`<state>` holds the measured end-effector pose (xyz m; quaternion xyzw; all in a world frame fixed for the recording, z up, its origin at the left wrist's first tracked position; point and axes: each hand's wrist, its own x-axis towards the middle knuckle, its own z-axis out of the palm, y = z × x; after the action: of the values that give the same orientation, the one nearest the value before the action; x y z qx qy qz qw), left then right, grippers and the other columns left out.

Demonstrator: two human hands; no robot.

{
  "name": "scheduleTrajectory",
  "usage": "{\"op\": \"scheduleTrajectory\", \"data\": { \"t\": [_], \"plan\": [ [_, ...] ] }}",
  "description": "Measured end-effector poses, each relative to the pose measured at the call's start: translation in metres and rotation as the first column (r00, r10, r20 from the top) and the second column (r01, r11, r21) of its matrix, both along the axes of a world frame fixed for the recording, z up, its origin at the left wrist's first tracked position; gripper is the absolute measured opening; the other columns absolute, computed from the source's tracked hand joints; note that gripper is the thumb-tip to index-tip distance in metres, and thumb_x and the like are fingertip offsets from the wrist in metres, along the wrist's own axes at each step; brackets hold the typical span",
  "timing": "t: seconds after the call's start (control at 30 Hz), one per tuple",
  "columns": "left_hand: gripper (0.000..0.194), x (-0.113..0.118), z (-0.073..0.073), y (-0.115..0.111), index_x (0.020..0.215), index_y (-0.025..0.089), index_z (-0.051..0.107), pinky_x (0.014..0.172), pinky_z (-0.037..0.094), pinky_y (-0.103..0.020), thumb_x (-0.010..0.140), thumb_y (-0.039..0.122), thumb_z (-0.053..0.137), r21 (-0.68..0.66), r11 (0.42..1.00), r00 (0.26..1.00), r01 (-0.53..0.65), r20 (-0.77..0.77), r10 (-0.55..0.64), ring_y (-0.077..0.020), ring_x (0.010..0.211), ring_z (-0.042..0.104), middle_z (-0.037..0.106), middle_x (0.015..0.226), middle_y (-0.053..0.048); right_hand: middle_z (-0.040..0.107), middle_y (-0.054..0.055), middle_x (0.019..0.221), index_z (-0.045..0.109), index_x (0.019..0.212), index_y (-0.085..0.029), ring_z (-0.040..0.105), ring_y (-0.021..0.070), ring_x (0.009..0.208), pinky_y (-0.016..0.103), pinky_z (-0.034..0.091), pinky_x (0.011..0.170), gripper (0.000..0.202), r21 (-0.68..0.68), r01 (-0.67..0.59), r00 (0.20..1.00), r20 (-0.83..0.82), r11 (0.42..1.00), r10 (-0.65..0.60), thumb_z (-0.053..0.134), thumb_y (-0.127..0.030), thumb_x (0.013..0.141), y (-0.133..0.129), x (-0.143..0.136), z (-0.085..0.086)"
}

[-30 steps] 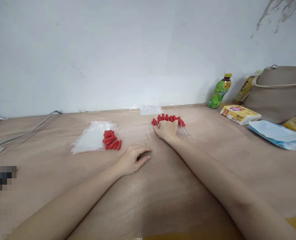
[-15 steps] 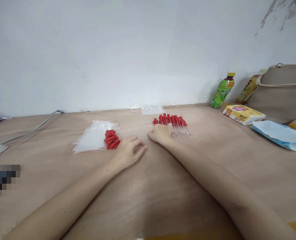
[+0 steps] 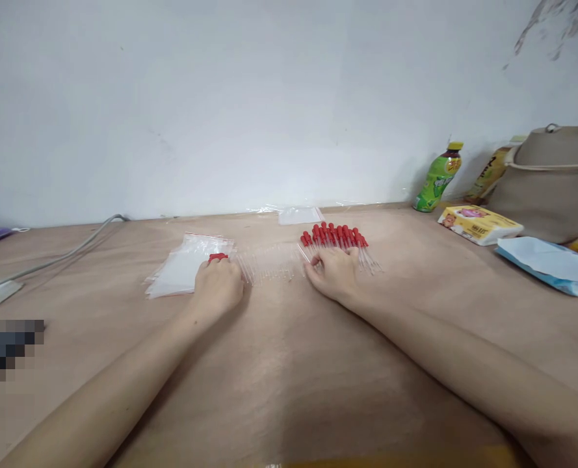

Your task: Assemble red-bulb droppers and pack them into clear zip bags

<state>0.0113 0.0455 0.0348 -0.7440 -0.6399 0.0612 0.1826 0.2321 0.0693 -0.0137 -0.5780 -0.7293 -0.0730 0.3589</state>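
Observation:
My left hand (image 3: 219,284) is curled over the pile of red rubber bulbs (image 3: 218,257), covering most of it. Its fingers are bent in, and what they hold is hidden. Between my hands lie several thin clear tubes (image 3: 274,263), spread side by side. My right hand (image 3: 335,272) has thumb and fingers pinched on a clear tube (image 3: 303,252) just right of that row. Right behind this hand, droppers with red bulbs (image 3: 335,233) lie in a fanned bunch, partly covered by its fingers.
Clear zip bags (image 3: 176,270) are stacked left of the bulbs, and another bag (image 3: 299,215) lies by the wall. A grey cable (image 3: 81,244) runs along the left. At right are a green bottle (image 3: 439,179), a tissue pack (image 3: 481,224), a blue-white packet (image 3: 552,263) and a bag (image 3: 552,182).
My left hand has moved left from the tubes onto the red bulbs. My right hand has shifted slightly right and down, and a clear tube now shows at its fingertips.

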Motion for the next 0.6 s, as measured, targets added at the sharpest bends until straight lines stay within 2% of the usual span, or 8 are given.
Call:
{"op": "scheduleTrajectory", "data": {
  "t": [0.07, 0.17, 0.3, 0.37, 0.47, 0.6],
  "plan": [
    [0.019, -0.002, -0.004, 0.002, 0.070, 0.013, 0.063, 0.067, 0.038, -0.035, 0.070, 0.016, 0.044, 0.031, 0.999, 1.000, -0.009, -0.009, 0.010, -0.0274, 0.076, 0.058, 0.063, 0.074, -0.014, 0.059, 0.000, 0.061, 0.056, 0.064, -0.018, 0.050, 0.0140, 0.066, 0.033, 0.019, 0.074, 0.023, 0.068, -0.048, 0.999, 0.028, 0.997, 0.046, 0.049, -0.036, 0.076, -0.013, 0.013, -0.005],
    [0.017, -0.003, -0.004, 0.002, 0.064, 0.014, 0.060, 0.065, 0.038, -0.036, 0.067, 0.012, 0.044, 0.094, 0.995, 1.000, 0.016, 0.005, -0.016, -0.0277, 0.073, 0.058, 0.062, 0.068, -0.013, 0.057, 0.000, 0.058, 0.055, 0.063, -0.017, 0.049, 0.0125, 0.061, 0.032, 0.021, 0.072, 0.022, 0.102, -0.102, 0.994, 0.051, 0.989, 0.098, 0.051, -0.034, 0.077, -0.027, 0.029, -0.008],
    [0.019, 0.005, 0.002, -0.006, 0.055, 0.015, 0.055, 0.059, 0.039, -0.035, 0.070, 0.017, 0.044, 0.129, 0.984, 0.985, 0.119, 0.108, -0.134, -0.0259, 0.066, 0.056, 0.058, 0.064, -0.011, 0.057, 0.000, 0.063, 0.052, 0.067, -0.017, 0.050, 0.0120, 0.062, 0.029, 0.027, 0.068, 0.019, 0.096, -0.224, 0.975, 0.033, 0.970, 0.222, 0.050, -0.030, 0.080, -0.033, 0.038, -0.008],
    [0.018, 0.013, 0.002, -0.013, 0.055, 0.016, 0.055, 0.058, 0.039, -0.033, 0.070, 0.018, 0.046, 0.101, 0.965, 0.947, 0.240, 0.193, -0.256, -0.0234, 0.064, 0.055, 0.057, 0.065, -0.009, 0.058, 0.002, 0.070, 0.051, 0.072, -0.018, 0.051, 0.0126, 0.065, 0.028, 0.030, 0.067, 0.017, 0.093, -0.314, 0.949, 0.030, 0.945, 0.312, 0.047, -0.029, 0.083, -0.032, 0.039, -0.009],
    [0.012, 0.025, -0.007, -0.021, 0.061, 0.015, 0.056, 0.062, 0.041, -0.032, 0.070, 0.016, 0.048, 0.087, 0.898, 0.859, 0.432, 0.262, -0.439, -0.0218, 0.068, 0.055, 0.056, 0.067, -0.007, 0.059, 0.003, 0.075, 0.051, 0.077, -0.018, 0.051, 0.0131, 0.069, 0.028, 0.033, 0.069, 0.014, 0.089, -0.410, 0.912, 0.022, 0.908, 0.409, 0.045, -0.026, 0.086, -0.030, 0.039, -0.012],
    [0.016, 0.029, -0.028, -0.022, 0.079, 0.015, 0.058, 0.064, 0.043, -0.031, 0.081, 0.025, 0.046, 0.119, 0.862, 0.755, 0.492, 0.435, -0.491, -0.0195, 0.072, 0.055, 0.056, 0.077, -0.006, 0.062, 0.005, 0.085, 0.056, 0.093, -0.018, 0.055, 0.0143, 0.079, 0.028, 0.036, 0.073, 0.014, 0.100, -0.451, 0.893, 0.038, 0.887, 0.449, 0.044, -0.022, 0.087, -0.030, 0.041, -0.016]
  ]
}}
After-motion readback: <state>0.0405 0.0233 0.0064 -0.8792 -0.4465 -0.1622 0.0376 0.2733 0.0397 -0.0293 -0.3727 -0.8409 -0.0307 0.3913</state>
